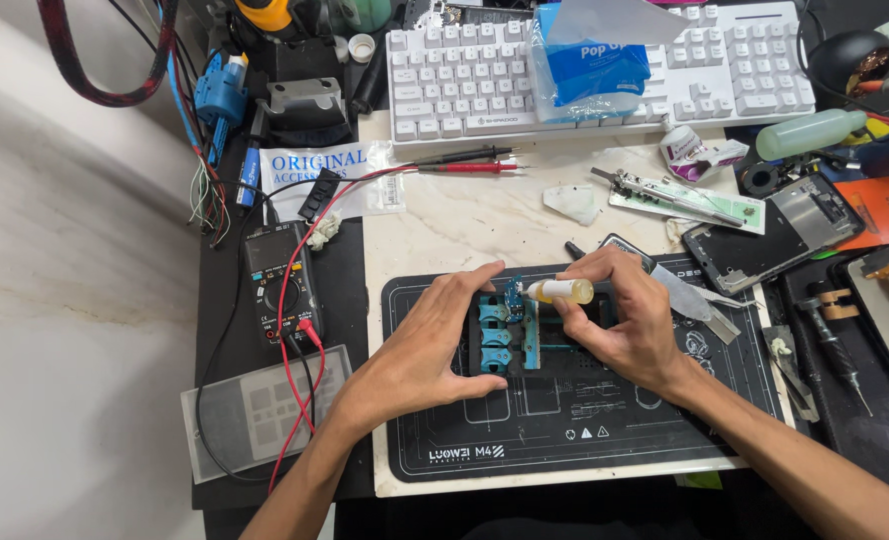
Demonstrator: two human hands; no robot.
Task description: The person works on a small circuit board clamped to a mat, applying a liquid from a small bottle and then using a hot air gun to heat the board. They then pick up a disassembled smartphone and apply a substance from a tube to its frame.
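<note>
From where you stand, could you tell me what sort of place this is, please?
Most likely an electronics repair bench: a multimeter with red probe leads lies at the left, an opened phone chassis at the right, and both hands work at a small board holder on a black repair mat.

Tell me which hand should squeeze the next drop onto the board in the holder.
Right. The right hand already holds the small bottle, its tip pointing at the board. The left hand grips the holder, steadying it.

Small yellowish bottle (pixel 565 291) lies tipped over blue-clamped holder (pixel 505 335).
</note>
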